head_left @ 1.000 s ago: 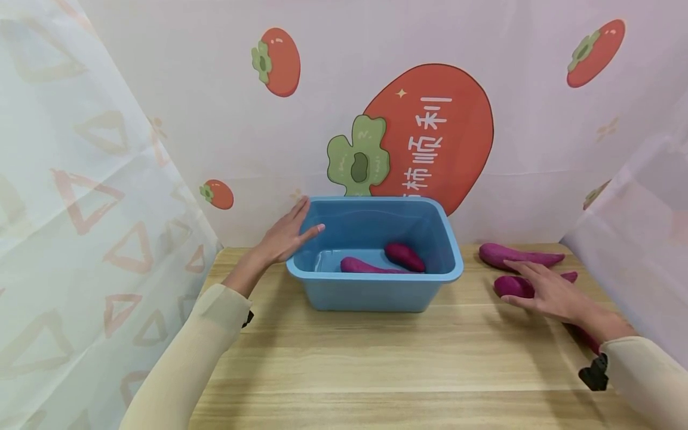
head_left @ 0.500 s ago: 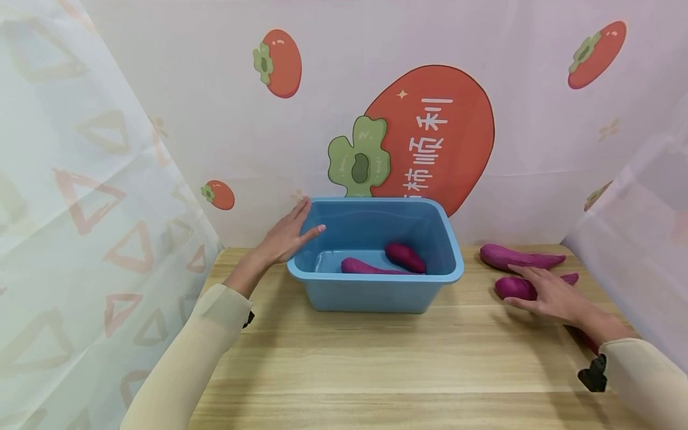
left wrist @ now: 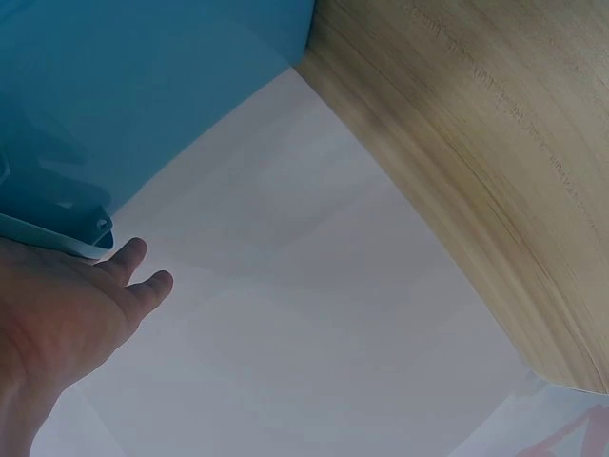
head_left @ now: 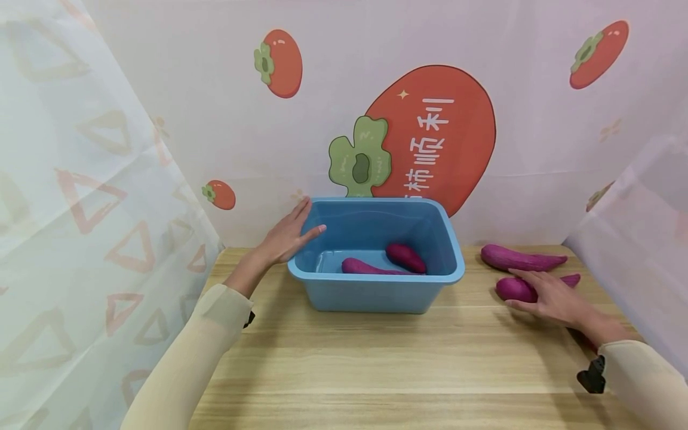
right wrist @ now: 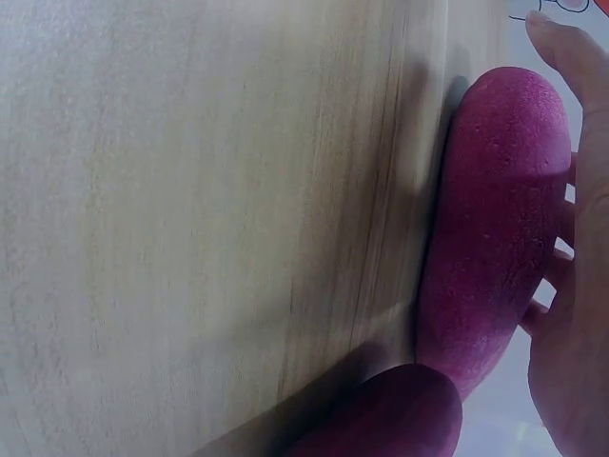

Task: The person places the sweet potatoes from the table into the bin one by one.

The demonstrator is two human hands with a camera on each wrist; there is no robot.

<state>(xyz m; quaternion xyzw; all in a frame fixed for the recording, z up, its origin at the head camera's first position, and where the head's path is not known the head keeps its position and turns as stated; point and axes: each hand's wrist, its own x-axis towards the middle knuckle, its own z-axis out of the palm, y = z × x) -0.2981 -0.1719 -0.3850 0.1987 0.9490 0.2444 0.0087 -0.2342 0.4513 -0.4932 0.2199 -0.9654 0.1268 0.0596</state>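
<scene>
My left hand (head_left: pixel 285 237) rests at the left side of a blue plastic basin (head_left: pixel 371 295), its fingers straight along the rim and its thumb over the inside. In the left wrist view, its fingertips lie by the basin's rim (left wrist: pixel 57 238). Two purple sweet potatoes (head_left: pixel 405 257) lie inside the basin. At the right, my right hand (head_left: pixel 556 301) hovers over another sweet potato (head_left: pixel 516 289), thumb and fingers spread to either side. The right wrist view has this sweet potato (right wrist: pixel 495 209) on the table, with the fingers behind it; whether they touch it I cannot tell.
One sweet potato (head_left: pixel 518 258) lies farther back, near the rear table edge. Another (head_left: pixel 583 339) is partly hidden under the right wrist; its end (right wrist: pixel 400 419) shows in the right wrist view. White printed sheets (head_left: pixel 430 36) enclose the wooden table (head_left: pixel 376 364) at the back and sides.
Almost nothing differs: the right hand sinks very slightly towards the sweet potato under it. The left hand, the basin and the sweet potatoes stay put.
</scene>
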